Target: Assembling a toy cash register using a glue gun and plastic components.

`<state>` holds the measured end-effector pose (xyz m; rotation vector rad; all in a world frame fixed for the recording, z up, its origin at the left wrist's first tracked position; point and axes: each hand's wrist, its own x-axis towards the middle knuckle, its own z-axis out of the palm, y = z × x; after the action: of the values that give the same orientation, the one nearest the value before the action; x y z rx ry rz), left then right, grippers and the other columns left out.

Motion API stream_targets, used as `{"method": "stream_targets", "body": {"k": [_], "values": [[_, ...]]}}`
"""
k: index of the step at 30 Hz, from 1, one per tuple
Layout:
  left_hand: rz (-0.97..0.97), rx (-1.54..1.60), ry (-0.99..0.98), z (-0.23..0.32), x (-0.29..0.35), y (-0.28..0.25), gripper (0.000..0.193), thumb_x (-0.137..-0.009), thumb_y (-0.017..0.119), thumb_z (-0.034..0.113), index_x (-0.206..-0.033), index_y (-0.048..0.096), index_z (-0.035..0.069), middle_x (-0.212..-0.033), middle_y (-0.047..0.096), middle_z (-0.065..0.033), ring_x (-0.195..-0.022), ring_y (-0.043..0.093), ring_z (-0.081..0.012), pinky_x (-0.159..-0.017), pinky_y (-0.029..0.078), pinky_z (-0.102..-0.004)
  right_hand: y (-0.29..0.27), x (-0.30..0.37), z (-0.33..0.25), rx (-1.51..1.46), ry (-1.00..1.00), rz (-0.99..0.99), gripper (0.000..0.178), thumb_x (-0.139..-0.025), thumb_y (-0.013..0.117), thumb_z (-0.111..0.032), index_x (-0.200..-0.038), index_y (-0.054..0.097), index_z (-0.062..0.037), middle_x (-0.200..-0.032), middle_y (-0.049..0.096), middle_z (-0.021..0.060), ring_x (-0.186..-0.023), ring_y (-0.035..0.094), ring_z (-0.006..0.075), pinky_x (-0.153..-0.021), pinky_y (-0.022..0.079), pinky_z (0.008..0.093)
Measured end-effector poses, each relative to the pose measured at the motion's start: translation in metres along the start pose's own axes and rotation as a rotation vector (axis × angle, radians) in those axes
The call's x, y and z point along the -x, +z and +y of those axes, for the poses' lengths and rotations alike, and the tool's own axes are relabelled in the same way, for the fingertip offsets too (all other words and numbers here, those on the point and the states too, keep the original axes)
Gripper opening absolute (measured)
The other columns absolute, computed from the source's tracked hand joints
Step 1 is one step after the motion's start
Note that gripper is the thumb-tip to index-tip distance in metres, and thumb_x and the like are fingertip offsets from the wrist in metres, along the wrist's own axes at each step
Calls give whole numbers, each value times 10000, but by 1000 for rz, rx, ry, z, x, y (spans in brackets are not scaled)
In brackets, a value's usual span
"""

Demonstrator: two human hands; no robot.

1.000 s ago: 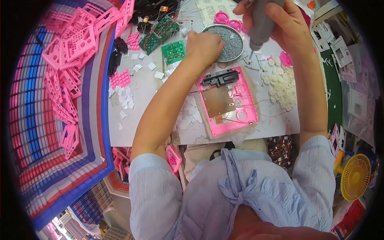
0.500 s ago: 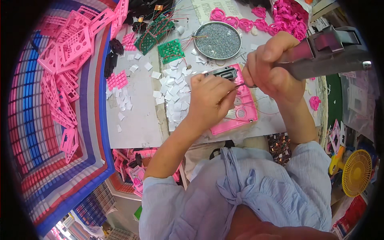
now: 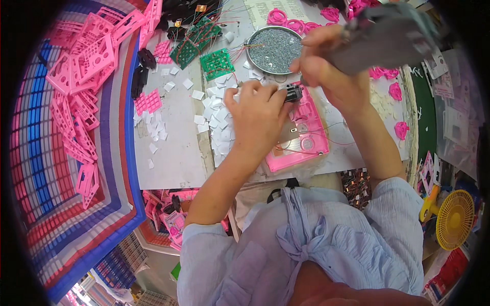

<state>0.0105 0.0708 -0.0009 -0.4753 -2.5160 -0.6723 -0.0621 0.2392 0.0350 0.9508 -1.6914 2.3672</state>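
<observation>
My left hand (image 3: 258, 115) is bent over a small black plastic part (image 3: 293, 93), gripping it against the upper left of a pink plastic case (image 3: 301, 135). My fingers hide much of that part. Inside the case are round openings and thin wires. My right hand (image 3: 329, 66) is closed round a dark grey power screwdriver (image 3: 383, 41), smeared by motion. Its bit end is near the black part, apart from it, beside a round dish of small metal screws (image 3: 275, 49).
White square pieces (image 3: 222, 120) lie heaped left of the case. Green circuit boards (image 3: 217, 64) with wires sit behind them. Pink rings (image 3: 395, 92) are at the right and back. A striped bin of pink frames (image 3: 97, 61) stands at left, a yellow fan (image 3: 455, 219) at right.
My right hand has lifted the screwdriver up and back, away from the black part. My left hand has shifted slightly left, its fingers more spread.
</observation>
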Motion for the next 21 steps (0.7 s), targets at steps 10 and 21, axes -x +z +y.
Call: {"method": "stream_targets", "body": {"k": [10,21], "values": [[-62,8,9,-13,11,16,168,-798,763,212,-948,718,153,-937,672,35,-978,584,-186,-962,291,-464,13,4,22,180,108,81,208,-864,737,-29,-996,576,-38,-785,621,35,-633,558,77,-524,427,220],[-285,297,28,-29,-3,21,335,-789,748,123,-1086,620,34,-1093,654,-159,-1044,602,-377,-898,454,-465,-2,-14,9,84,474,-165,264,-889,745,-99,-1111,622,-30,-917,653,17,-829,619,87,-709,493,255]]}}
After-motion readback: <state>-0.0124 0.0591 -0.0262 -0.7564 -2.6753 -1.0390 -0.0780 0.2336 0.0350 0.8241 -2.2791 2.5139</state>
